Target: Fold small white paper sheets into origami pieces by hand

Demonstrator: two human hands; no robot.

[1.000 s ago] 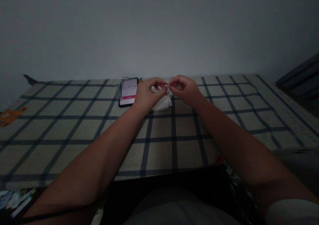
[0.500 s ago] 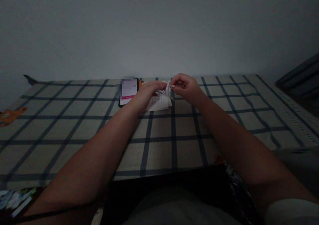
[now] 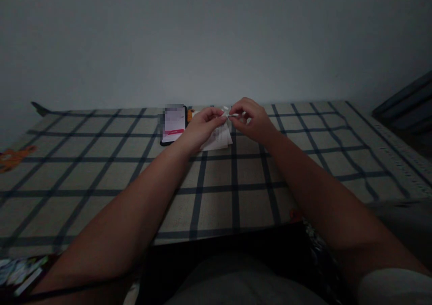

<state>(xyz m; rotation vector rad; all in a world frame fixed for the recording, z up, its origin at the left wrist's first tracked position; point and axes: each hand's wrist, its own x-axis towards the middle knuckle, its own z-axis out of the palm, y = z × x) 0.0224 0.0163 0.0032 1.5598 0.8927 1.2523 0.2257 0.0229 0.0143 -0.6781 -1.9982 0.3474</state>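
Between my two hands is a small strip of white paper (image 3: 227, 111), folded or twisted where the fingers meet. My left hand (image 3: 204, 127) pinches its left part between thumb and forefinger. From the other side, my right hand (image 3: 249, 118) grips a thin white end of it in its fingertips. Below the fingers lie printed white sheets (image 3: 218, 139), partly covered by my left hand. A phone (image 3: 173, 125) with a lit screen and a pink bar rests just left of that hand.
A checked cloth (image 3: 135, 174) covers the table, which stands against a grey wall (image 3: 216, 39). Orange figures (image 3: 16, 158) show on the cloth at left. A colourful printed item (image 3: 22, 273) sits at the lower left, and a dark striped object (image 3: 405, 100) at the right.
My left hand has turned and lifted off the papers, its thumb and forefinger now closed on the strip. The right hand has barely shifted, and the loose strips have drawn together between the fingertips.
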